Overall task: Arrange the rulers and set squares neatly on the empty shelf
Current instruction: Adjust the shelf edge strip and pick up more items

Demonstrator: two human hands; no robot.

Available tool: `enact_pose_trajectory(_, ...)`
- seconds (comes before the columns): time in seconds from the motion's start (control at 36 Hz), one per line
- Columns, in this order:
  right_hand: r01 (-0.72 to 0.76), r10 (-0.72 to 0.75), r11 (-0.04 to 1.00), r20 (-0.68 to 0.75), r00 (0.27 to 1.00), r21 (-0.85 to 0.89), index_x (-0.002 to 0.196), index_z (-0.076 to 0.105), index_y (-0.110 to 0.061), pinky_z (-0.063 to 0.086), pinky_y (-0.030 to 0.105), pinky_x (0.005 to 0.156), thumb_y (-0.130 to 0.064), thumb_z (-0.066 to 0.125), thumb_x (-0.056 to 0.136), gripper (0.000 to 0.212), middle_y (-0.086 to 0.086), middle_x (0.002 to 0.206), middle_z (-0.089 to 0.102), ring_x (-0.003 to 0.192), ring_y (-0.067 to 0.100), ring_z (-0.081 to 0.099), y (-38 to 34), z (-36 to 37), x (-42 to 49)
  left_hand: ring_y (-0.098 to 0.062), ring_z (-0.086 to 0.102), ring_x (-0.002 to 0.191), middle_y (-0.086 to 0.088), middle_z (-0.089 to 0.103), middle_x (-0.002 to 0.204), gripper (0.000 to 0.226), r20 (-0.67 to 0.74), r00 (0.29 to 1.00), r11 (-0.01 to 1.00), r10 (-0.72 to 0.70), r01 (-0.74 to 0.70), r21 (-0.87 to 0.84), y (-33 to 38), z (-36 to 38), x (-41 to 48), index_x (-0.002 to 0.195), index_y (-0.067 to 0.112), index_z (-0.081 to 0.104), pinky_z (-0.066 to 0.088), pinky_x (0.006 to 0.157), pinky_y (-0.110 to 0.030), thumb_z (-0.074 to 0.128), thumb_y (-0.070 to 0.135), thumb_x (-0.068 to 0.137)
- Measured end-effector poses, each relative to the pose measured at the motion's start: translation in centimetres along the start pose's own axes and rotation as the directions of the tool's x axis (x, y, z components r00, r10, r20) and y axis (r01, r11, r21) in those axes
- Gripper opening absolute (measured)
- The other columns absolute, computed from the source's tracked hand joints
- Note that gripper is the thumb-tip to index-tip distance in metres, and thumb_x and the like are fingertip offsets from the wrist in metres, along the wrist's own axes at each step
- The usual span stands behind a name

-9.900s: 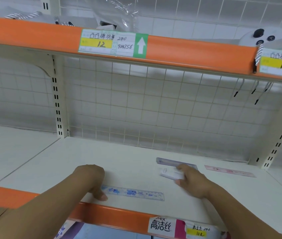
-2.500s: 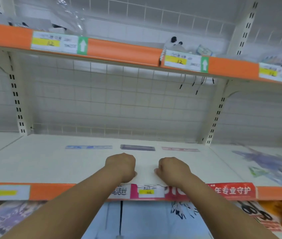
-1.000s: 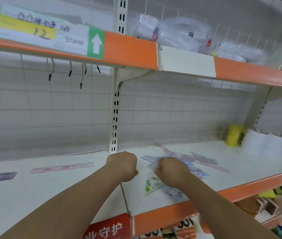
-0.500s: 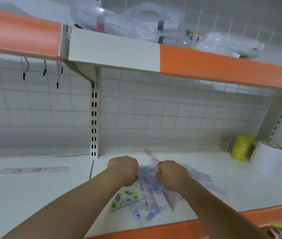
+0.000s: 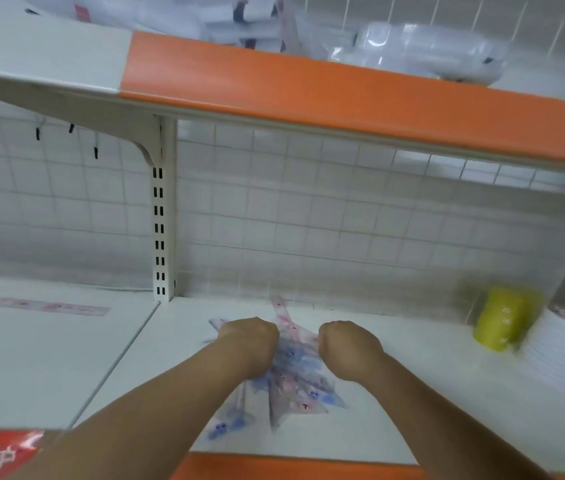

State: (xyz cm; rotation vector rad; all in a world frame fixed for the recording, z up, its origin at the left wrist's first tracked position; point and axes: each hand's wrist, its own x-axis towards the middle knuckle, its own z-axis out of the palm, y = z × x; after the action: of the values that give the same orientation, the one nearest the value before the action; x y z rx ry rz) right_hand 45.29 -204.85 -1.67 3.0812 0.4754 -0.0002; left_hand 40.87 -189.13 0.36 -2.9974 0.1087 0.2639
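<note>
Fingers curled under on left hand (image 5: 250, 341) and right hand (image 5: 348, 348). Only knuckles show, so cannot tell whether they pinch anything. Both sit on the loose pile of rulers and set squares (image 5: 295, 386), mid-shelf (image 5: 447, 358), reaching toward its front edge. Pink ruler (image 5: 49, 306) lies along the back edge of the neighbouring bay (image 5: 32, 358). Step judged: picking from the pile — next move needs one piece separated cleanly, then carried left.

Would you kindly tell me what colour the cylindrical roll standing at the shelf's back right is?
The cylindrical roll is yellow; the head view shows it, slightly blurred.
</note>
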Motion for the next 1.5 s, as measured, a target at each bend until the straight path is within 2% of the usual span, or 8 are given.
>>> enact_pose_trajectory(0.42, 0.100, -0.102, 0.993, 0.028, 0.994, 0.070, 0.115, 0.053, -0.008, 0.035, 0.030, 0.076, -0.009, 0.040, 0.093, 0.025, 0.009, 0.105, 0.041, 0.105, 0.027, 0.046, 2.8, 1.8, 1.1, -0.029, 0.046, 0.129, -0.012, 0.046, 0.143, 0.042, 0.187, 0.967, 0.979, -0.172, 0.189, -0.077, 2.5, -0.1, -0.3, 0.139, 0.012, 0.045, 0.038, 0.107, -0.044, 0.046, 0.022, 0.099)
enact_pose_trajectory(0.53, 0.118, -0.120, 0.985, 0.009, 0.993, 0.125, 0.119, 0.053, -0.013, 0.039, 0.031, 0.082, -0.021, 0.041, 0.096, 0.027, 0.008, 0.115, 0.045, 0.112, 0.027, 0.046, 2.6, 2.5, 1.4, -0.020, 0.064, 0.087, -0.005, 0.070, 0.100, 0.029, 0.251, 0.960, 0.957, -0.125, 0.184, -0.225, 3.2, 0.0, -0.9, 0.110, 0.023, 0.063, 0.048, 0.091, -0.033, 0.049, 0.042, 0.093)
enact_pose_trajectory(0.75, 0.134, -0.139, 0.974, 0.016, 0.990, 0.184, 0.119, 0.054, -0.016, 0.036, 0.027, 0.078, -0.032, 0.046, 0.096, 0.029, 0.006, 0.118, 0.046, 0.109, 0.023, 0.047, 2.4, 2.7, 1.6, -0.014, 0.045, 0.041, 0.003, 0.045, 0.032, 0.037, 0.364, 0.904, 0.888, -0.227, 0.345, -0.304, 3.1, 1.9, -0.5, 0.052, 0.014, 0.049, 0.045, 0.060, -0.022, 0.063, 0.027, 0.083)
enact_pose_trajectory(0.94, 0.120, -0.130, 0.972, 0.037, 0.991, 0.201, 0.114, 0.053, -0.013, 0.034, 0.027, 0.076, -0.032, 0.051, 0.093, 0.028, 0.003, 0.105, 0.041, 0.092, 0.019, 0.040, 2.1, 2.1, 1.2, -0.016, 0.050, 0.048, -0.009, 0.053, 0.059, 0.023, 0.402, 0.890, 0.715, -0.217, 0.425, -0.555, 2.5, 2.3, -0.5, 0.070, 0.006, 0.050, 0.049, 0.055, -0.027, 0.051, 0.012, 0.092)
enact_pose_trajectory(1.17, 0.092, -0.096, 0.967, 0.006, 0.995, 0.237, 0.096, 0.041, -0.014, 0.030, 0.023, 0.053, -0.020, 0.051, 0.092, 0.012, 0.000, 0.086, 0.050, 0.074, 0.019, 0.047, 1.8, 1.5, 0.7, -0.015, 0.053, 0.046, -0.010, 0.057, 0.062, 0.020, 0.342, 0.906, 0.602, -0.247, 0.420, -0.678, 1.6, 1.4, -1.0, 0.072, 0.008, 0.050, 0.046, 0.046, -0.024, 0.065, 0.006, 0.085)
enact_pose_trajectory(1.31, 0.109, -0.116, 0.971, 0.023, 0.993, 0.214, 0.110, 0.045, -0.010, 0.031, 0.022, 0.055, -0.001, 0.043, 0.088, 0.024, 0.005, 0.098, 0.045, 0.078, 0.022, 0.049, 1.8, 1.4, 0.3, -0.011, 0.049, 0.049, 0.000, 0.054, 0.057, 0.012, 0.282, 0.918, 0.658, -0.280, 0.397, -0.640, 0.9, 1.2, -1.2, 0.078, 0.009, 0.057, 0.045, 0.050, -0.020, 0.060, 0.004, 0.089)
enact_pose_trajectory(1.42, 0.082, -0.092, 0.977, 0.046, 0.995, 0.196, 0.102, 0.045, -0.011, 0.028, 0.019, 0.050, 0.002, 0.039, 0.090, 0.019, 0.005, 0.096, 0.035, 0.062, 0.015, 0.040, 1.7, 1.1, -0.1, -0.013, 0.049, 0.059, -0.009, 0.064, 0.094, 0.029, 0.197, 0.935, 0.727, -0.295, 0.353, -0.589, 1.1, 0.3, -1.9, 0.123, -0.001, 0.058, 0.042, 0.053, -0.016, 0.047, 0.007, 0.097)
enact_pose_trajectory(1.5, 0.046, -0.056, 0.984, 0.051, 0.997, 0.173, 0.092, 0.039, -0.014, 0.026, 0.019, 0.050, -0.003, 0.040, 0.091, 0.011, -0.002, 0.080, 0.038, 0.075, 0.020, 0.045, 1.9, 1.2, -0.2, -0.021, 0.054, 0.092, -0.014, 0.057, 0.130, 0.031, 0.172, 0.935, 0.815, -0.309, 0.353, -0.460, 1.1, 0.1, -2.4, 0.127, -0.001, 0.055, 0.046, 0.084, -0.025, 0.045, 0.009, 0.099)
